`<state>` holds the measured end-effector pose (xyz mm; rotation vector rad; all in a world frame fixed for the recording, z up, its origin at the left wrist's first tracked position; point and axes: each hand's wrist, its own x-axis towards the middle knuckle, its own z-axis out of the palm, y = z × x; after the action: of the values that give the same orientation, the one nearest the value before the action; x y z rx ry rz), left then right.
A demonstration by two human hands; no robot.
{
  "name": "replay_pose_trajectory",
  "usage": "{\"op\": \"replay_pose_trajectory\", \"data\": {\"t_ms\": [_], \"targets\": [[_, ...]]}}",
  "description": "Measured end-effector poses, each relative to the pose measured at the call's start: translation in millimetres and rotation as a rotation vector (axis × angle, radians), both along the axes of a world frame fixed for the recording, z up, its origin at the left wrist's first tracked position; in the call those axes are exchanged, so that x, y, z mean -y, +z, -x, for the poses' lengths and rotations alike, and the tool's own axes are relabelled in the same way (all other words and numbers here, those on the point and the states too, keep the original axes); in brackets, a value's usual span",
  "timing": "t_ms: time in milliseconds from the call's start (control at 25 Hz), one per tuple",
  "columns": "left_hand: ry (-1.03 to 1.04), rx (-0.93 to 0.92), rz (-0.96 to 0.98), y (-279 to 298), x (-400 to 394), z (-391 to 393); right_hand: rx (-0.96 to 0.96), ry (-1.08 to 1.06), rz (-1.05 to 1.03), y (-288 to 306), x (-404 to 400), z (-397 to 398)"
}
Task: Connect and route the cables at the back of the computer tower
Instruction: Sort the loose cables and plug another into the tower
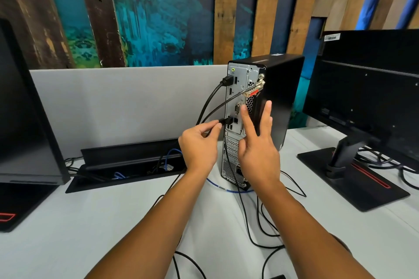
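Tower (278, 97) is standing upright on the white desk (113, 222) with its silver back panel facing me, one black cable (210, 99) already sitting in an upper port. I'm pinching a second black plug (225, 121) in my left hand (198, 146) at a lower port, while my right hand (258, 145) is resting open-fingered against the panel. I'm counting two monitors (367, 88).
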<state>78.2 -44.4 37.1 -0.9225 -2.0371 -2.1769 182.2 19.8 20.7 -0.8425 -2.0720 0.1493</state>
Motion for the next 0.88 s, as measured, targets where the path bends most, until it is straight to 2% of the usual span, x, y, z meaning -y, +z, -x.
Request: {"op": "replay_pose_trajectory", "data": {"t_ms": [120, 280, 480, 560, 800, 880], "targets": [[0.054, -0.039, -0.036, -1.1, -5.3, -2.6, -0.001, -0.001, -0.006, -0.4, -0.8, 0.5], [0.075, -0.164, 0.01, -8.9, -7.7, -4.8, -0.001, -0.007, -0.012, -1.7, -1.2, 0.7], [0.091, -0.472, 0.086, -5.9, -7.5, 3.9, -0.005, -0.012, -0.019, -2.9, -1.8, 2.2], [0.083, -0.54, 0.102, -4.5, -7.6, 8.9, -0.009, -0.016, -0.018, -3.0, -1.6, 3.7], [0.051, -0.617, 0.106, -3.6, -10.5, 13.2, 0.032, -0.025, -0.017, -3.6, -1.9, 5.4], [-0.019, -0.562, 0.161, 1.1, -15.4, 21.3, 0.032, -0.028, -0.022, -3.8, -1.7, 5.3]]}}
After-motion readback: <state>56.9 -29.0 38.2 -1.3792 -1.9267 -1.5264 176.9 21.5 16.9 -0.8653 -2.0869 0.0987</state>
